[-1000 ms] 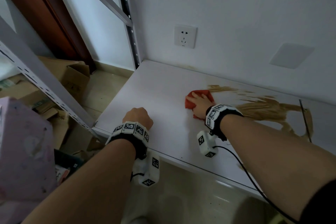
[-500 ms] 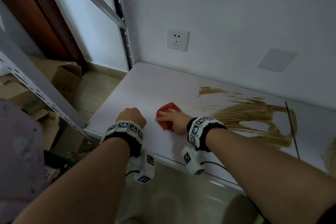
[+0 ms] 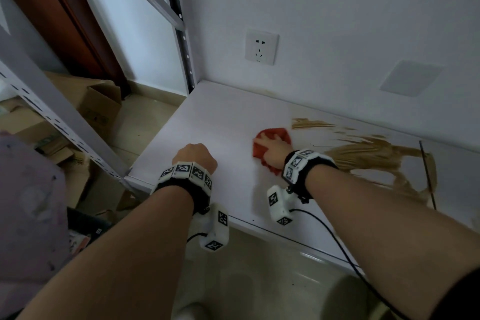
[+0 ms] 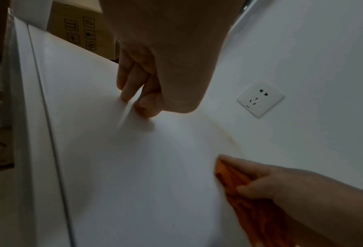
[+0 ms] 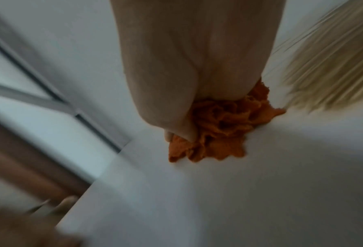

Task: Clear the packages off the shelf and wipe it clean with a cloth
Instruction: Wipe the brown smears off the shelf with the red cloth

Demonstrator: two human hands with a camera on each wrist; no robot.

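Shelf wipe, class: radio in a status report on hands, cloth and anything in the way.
Right hand presses orange cloth on shelf. Left hand curled, knuckles resting on shelf, holding nothing. Brown smear remains at right. No packages on shelf.

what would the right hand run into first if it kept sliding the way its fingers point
Probably the back wall, after bare shelf. The right hand presses the orange cloth; the brown smear lies to its right, off that line.

Wall socket (image 3: 261,47), cardboard box (image 3: 100,104)
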